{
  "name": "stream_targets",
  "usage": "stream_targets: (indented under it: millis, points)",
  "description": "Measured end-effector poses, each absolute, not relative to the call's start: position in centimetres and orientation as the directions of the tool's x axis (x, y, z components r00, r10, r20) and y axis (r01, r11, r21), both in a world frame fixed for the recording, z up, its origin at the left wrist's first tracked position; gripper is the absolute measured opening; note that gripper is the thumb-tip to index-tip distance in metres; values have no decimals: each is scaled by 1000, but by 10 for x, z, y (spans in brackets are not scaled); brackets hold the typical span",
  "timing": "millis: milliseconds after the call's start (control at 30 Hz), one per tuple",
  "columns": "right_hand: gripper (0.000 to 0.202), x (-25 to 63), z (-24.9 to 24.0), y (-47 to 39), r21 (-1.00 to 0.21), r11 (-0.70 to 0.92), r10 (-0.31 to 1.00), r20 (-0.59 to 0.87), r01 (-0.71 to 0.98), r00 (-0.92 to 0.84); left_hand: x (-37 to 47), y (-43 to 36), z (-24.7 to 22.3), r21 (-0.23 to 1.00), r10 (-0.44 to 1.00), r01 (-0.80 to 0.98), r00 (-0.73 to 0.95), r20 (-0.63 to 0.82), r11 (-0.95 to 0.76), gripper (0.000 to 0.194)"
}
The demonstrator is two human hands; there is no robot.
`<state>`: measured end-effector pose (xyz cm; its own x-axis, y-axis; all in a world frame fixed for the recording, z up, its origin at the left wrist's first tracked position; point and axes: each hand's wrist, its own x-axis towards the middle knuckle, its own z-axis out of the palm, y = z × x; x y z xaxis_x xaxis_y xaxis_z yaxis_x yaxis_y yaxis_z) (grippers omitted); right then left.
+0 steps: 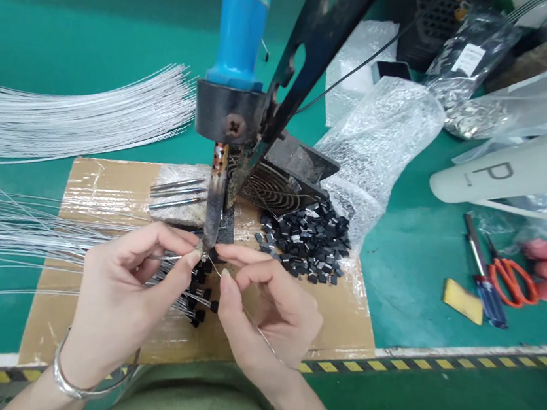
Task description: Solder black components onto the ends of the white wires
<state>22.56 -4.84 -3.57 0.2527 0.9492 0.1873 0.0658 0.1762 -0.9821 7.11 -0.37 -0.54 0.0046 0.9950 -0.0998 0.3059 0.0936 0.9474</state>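
Note:
A soldering iron (pixel 239 40) with a blue handle is clamped upright, its tip (pixel 212 218) pointing down between my hands. My left hand (pixel 120 286) is closed, thumb and forefinger pinching the end of a thin grey cable (pixel 169 257) right beside the tip. The small part at that end is mostly hidden by my fingers. In my right hand (pixel 266 309), thumb and fingers hold a strand of solder wire (pixel 261 333), whose upper end reaches the iron's tip. Below the tip lie several cables with black connectors (pixel 197 318) on their ends.
A heap of small black connectors (pixel 309 239) lies right of the iron, before a black fan (pixel 280 183). Metal rods (pixel 176 194) rest on a pad. A white cable bundle (pixel 80 124) is at left; a cup (pixel 509 169), scissors (pixel 512 281) and screwdriver (pixel 487 298) at right.

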Motion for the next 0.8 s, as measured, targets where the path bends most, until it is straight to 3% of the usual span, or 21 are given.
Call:
stream_targets:
  millis: [800]
  points:
    - [20, 223, -36, -44, -974, 178, 935, 211, 138, 285, 71, -1, -7, 934, 991, 332, -2, -137, 129, 8]
